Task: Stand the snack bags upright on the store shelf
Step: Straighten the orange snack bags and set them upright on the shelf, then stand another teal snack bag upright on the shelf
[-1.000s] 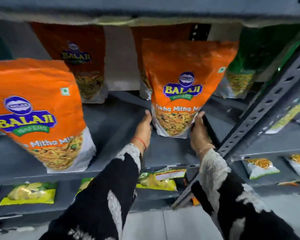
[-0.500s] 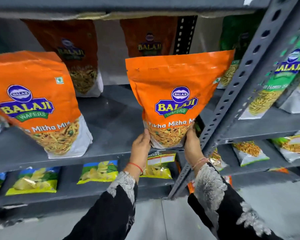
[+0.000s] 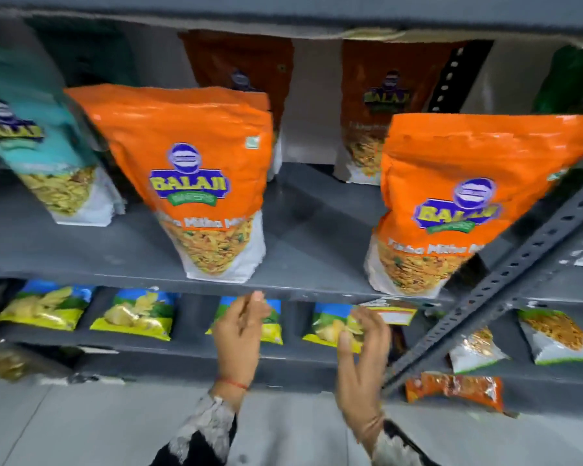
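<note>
Stood upright at the near right edge of the grey shelf (image 3: pixel 303 237): an orange Balaji snack bag (image 3: pixel 465 210), tilted slightly, beside the slotted upright post (image 3: pixel 505 274). Stood upright to its left, well apart: a second orange Balaji bag (image 3: pixel 199 183), then a teal bag (image 3: pixel 37 142). Hovered below the shelf edge, touching no bag: left hand (image 3: pixel 239 334) and right hand (image 3: pixel 360 364), fingers (image 3: pixel 347 341) loosely curled and parted, holding nothing. Blurred throughout.
</note>
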Tool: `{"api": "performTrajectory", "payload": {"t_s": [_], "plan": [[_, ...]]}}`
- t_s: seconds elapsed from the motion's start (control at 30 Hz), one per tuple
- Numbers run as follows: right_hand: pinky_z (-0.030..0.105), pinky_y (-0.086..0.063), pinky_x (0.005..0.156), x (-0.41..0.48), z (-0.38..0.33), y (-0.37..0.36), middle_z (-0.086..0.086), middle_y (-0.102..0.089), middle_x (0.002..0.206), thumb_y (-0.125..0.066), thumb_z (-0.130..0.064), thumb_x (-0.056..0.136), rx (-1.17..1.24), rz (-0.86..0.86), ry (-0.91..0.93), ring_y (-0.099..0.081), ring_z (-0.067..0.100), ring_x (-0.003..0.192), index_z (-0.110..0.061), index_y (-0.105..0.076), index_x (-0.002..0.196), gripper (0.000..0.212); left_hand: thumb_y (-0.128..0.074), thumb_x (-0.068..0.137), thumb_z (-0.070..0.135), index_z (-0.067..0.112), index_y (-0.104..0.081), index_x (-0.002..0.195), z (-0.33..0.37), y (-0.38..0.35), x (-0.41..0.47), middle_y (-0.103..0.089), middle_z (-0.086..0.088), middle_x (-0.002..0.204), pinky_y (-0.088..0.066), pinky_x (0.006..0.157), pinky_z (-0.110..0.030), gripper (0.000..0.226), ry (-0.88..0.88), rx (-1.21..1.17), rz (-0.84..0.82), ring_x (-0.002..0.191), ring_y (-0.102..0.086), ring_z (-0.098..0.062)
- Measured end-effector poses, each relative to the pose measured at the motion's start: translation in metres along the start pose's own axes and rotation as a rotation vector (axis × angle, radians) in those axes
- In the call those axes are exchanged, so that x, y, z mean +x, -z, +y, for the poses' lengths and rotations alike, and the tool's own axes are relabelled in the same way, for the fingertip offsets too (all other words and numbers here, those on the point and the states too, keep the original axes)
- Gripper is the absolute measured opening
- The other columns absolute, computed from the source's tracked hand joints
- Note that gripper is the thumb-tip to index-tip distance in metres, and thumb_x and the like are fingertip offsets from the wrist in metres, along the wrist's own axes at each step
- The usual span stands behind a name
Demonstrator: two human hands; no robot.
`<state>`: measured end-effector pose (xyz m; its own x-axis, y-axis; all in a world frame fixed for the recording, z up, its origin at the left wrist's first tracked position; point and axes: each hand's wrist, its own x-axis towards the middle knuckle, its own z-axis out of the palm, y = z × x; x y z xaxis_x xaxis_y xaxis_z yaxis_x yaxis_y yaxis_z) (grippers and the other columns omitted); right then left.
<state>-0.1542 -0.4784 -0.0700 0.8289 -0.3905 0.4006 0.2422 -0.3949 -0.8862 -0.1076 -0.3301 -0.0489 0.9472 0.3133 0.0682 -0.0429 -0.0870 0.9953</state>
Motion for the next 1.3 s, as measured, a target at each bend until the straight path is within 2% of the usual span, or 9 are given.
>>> {"api": "performTrajectory", "payload": {"t_s": [0.23, 0.33, 0.43, 0.53, 0.6, 0.7, 0.83, 1.03, 1.3], "plan": [[0.026, -0.042, 0.095, -0.024, -0.083, -0.173, -0.018, -0.044, 0.116, -0.045, -0.049, 0.089, 0.193, -0.458, 0.193, -0.046, 0.007, 0.114, -0.025, -0.047, 0.113, 0.034, -0.066, 0.079, 0.014, 0.016, -0.056, 0.102, -0.005, 0.15, 0.111, -0.061, 0.006, 0.085, -0.045, 0.072, -0.002, 0.024, -0.101, -0.032, 0.329, 0.07, -0.057, 0.016], [0.025, -0.039, 0.1, -0.01, -0.106, -0.248, -0.022, -0.038, 0.12, -0.046, -0.052, 0.086, 0.185, -0.559, 0.188, -0.04, -0.001, 0.12, -0.028, -0.04, 0.119, 0.041, -0.064, 0.076, -0.006, 0.0, -0.039, 0.127, -0.01, 0.224, 0.187, -0.051, -0.013, 0.108, -0.045, 0.095, -0.025, 0.058, -0.002, -0.103, 0.353, 0.096, -0.056, -0.002], [0.02, -0.027, 0.108, 0.02, -0.117, -0.32, 0.004, -0.041, 0.132, -0.051, -0.061, 0.079, 0.103, -0.556, 0.114, -0.034, 0.006, 0.125, -0.014, -0.037, 0.129, 0.07, -0.065, 0.071, -0.015, 0.0, -0.024, 0.136, -0.018, 0.284, 0.261, -0.039, -0.022, 0.137, -0.032, 0.11, -0.04, 0.078, 0.099, 0.057, 0.237, 0.129, -0.041, -0.026], [0.022, -0.022, 0.112, 0.059, -0.125, -0.38, -0.003, -0.032, 0.138, -0.077, -0.036, 0.066, 0.1, -0.606, -0.029, -0.028, 0.01, 0.131, -0.014, -0.027, 0.135, 0.088, -0.051, 0.073, -0.028, -0.006, -0.043, 0.109, -0.016, 0.317, 0.321, -0.049, -0.001, 0.103, -0.035, 0.093, -0.018, 0.042, 0.134, 0.162, -0.066, 0.085, -0.052, 0.023], [0.028, -0.027, 0.114, 0.084, -0.122, -0.41, -0.002, -0.032, 0.144, -0.084, -0.024, 0.058, 0.135, -0.636, -0.079, -0.032, 0.015, 0.134, -0.019, -0.027, 0.134, 0.095, -0.065, 0.069, -0.018, -0.009, -0.042, 0.113, -0.02, 0.327, 0.349, -0.048, 0.004, 0.113, -0.031, 0.091, -0.009, 0.05, 0.109, 0.202, -0.302, 0.093, -0.05, 0.023], [0.047, -0.032, 0.111, 0.103, -0.121, -0.443, 0.018, -0.035, 0.146, -0.086, -0.018, 0.057, 0.031, -0.614, -0.162, -0.035, 0.031, 0.134, -0.01, -0.02, 0.14, 0.106, -0.091, 0.032, 0.019, 0.008, -0.024, 0.135, -0.026, 0.328, 0.377, -0.04, 0.013, 0.13, -0.042, 0.083, -0.001, 0.124, 0.053, 0.164, -0.475, 0.121, -0.044, 0.002], [0.039, -0.033, 0.108, 0.107, -0.119, -0.451, 0.015, -0.044, 0.136, -0.082, -0.008, 0.064, 0.057, -0.563, -0.2, -0.041, 0.025, 0.127, 0.0, -0.033, 0.132, 0.084, -0.076, 0.039, 0.004, 0.021, -0.037, 0.118, -0.032, 0.32, 0.376, -0.052, 0.004, 0.117, -0.048, 0.085, -0.017, 0.089, 0.044, 0.081, -0.424, 0.115, -0.048, -0.017], [0.001, -0.04, 0.079, 0.057, -0.132, -0.425, -0.01, -0.05, 0.117, -0.085, -0.015, 0.06, 0.075, -0.586, -0.19, -0.049, 0.0, 0.103, -0.018, -0.037, 0.126, 0.081, -0.076, 0.033, 0.036, 0.043, -0.045, 0.101, -0.045, 0.352, 0.328, -0.057, 0.019, 0.107, -0.044, 0.087, -0.015, 0.075, 0.03, 0.2, -0.364, 0.094, -0.054, 0.018], [0.042, -0.048, 0.089, 0.022, -0.141, -0.411, 0.006, -0.056, 0.12, -0.082, -0.037, 0.061, -0.059, -0.631, -0.163, -0.054, 0.023, 0.106, -0.015, -0.037, 0.121, 0.079, -0.076, 0.044, 0.036, 0.044, -0.045, 0.105, -0.041, 0.372, 0.284, -0.055, 0.016, 0.113, -0.045, 0.081, -0.004, 0.069, -0.015, 0.186, -0.363, 0.098, -0.055, 0.018]]}}
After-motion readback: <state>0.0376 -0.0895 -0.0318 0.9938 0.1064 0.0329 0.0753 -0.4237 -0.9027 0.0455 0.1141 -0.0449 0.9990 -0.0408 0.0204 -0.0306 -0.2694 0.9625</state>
